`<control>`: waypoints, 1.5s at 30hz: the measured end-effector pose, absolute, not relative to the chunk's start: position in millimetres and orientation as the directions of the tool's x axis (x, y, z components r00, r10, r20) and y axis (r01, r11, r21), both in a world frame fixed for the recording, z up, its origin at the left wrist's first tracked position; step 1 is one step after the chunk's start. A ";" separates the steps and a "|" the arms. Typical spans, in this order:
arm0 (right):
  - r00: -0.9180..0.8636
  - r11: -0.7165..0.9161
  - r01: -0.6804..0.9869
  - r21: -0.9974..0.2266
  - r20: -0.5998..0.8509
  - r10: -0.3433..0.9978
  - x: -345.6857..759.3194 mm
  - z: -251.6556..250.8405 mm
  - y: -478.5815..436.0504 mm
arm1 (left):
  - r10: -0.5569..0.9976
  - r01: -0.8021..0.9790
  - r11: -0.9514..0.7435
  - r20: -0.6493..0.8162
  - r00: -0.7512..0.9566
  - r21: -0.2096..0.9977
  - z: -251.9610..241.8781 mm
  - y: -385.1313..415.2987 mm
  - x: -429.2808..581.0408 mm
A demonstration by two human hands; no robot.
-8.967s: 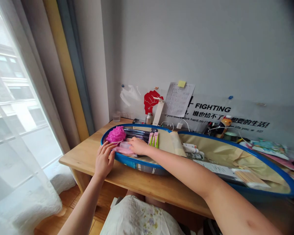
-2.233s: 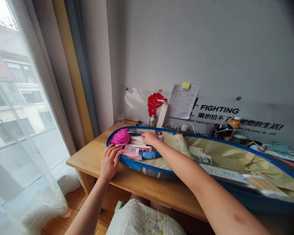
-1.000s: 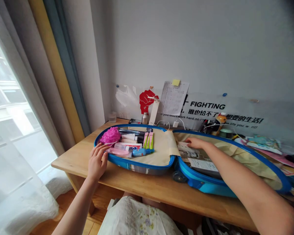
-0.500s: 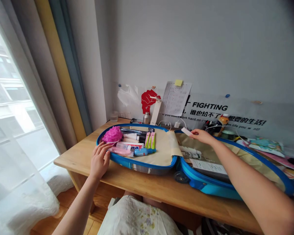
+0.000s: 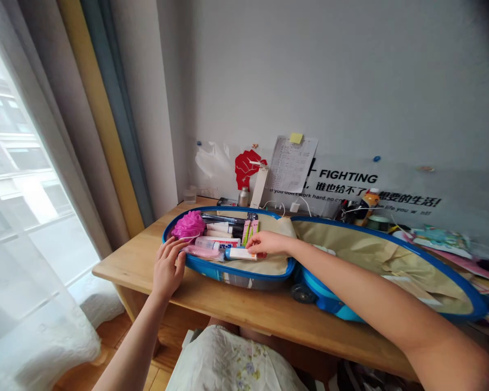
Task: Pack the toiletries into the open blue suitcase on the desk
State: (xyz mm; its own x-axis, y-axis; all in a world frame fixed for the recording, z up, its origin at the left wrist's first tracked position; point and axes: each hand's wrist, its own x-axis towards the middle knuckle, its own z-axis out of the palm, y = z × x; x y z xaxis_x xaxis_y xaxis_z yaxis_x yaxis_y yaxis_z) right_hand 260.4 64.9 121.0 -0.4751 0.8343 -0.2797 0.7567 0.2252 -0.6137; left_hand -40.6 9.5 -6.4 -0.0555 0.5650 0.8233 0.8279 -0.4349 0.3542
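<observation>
In the head view, pinched a small white box (image 5: 242, 254) in the right hand (image 5: 269, 243), partly hiding the blue bottle (image 5: 227, 254), over the suitcase (image 5: 269, 266) half nearer the left edge of the counter (image 5: 138, 252). Rested the left hand (image 5: 169, 267), fingers loosely spread, at the near rim beside the pink sponge (image 5: 188, 224).

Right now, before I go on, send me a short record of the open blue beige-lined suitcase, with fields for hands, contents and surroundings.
left hand: fingers over the rim of the open blue beige-lined suitcase, beside the puffy magenta mesh sponge
right hand: holds a slim white box over the left half
also in left half: slim pink-and-green packets
right half: partly hidden by the right forearm
support: pale wooden desk
behind suitcase: silver metal bottle
</observation>
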 end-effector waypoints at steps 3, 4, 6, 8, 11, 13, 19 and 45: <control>-0.488 0.284 0.784 -0.552 -0.266 0.831 258.2 116.9 64.9 | 0.572 0.825 -0.433 0.818 -0.060 0.363 -6.7 10.0 -40.4; -0.488 0.299 0.791 -0.534 -0.256 0.835 258.4 115.9 64.6 | 0.571 0.824 -0.436 0.819 -0.059 0.363 -6.9 10.1 -40.3; -0.492 0.338 0.801 -0.494 -0.220 0.843 258.8 113.7 63.5 | 0.567 0.822 -0.440 0.822 -0.058 0.361 -7.4 10.2 -40.1; -0.500 0.383 0.804 -0.455 -0.167 0.850 258.5 111.6 61.8 | 0.559 0.824 -0.442 0.827 -0.057 0.356 -7.5 10.0 -40.0; -0.529 0.457 0.794 -0.401 -0.084 0.845 256.7 109.6 58.6 | 0.552 0.829 -0.444 0.832 -0.047 0.341 -7.0 9.5 -40.1; -0.572 0.524 0.781 -0.340 -0.055 0.818 255.2 109.5 56.1 | 0.547 0.831 -0.446 0.836 -0.042 0.333 -6.5 9.3 -40.4; -0.609 0.583 0.781 -0.226 -0.062 0.791 249.4 109.8 49.2 | 0.546 0.828 -0.452 0.837 -0.036 0.331 -7.0 10.0 -41.0; -0.069 0.040 0.993 -0.114 -0.261 0.963 489.3 136.3 -3.9 | 0.506 0.837 -0.466 0.863 -0.012 0.285 -6.5 12.0 -42.3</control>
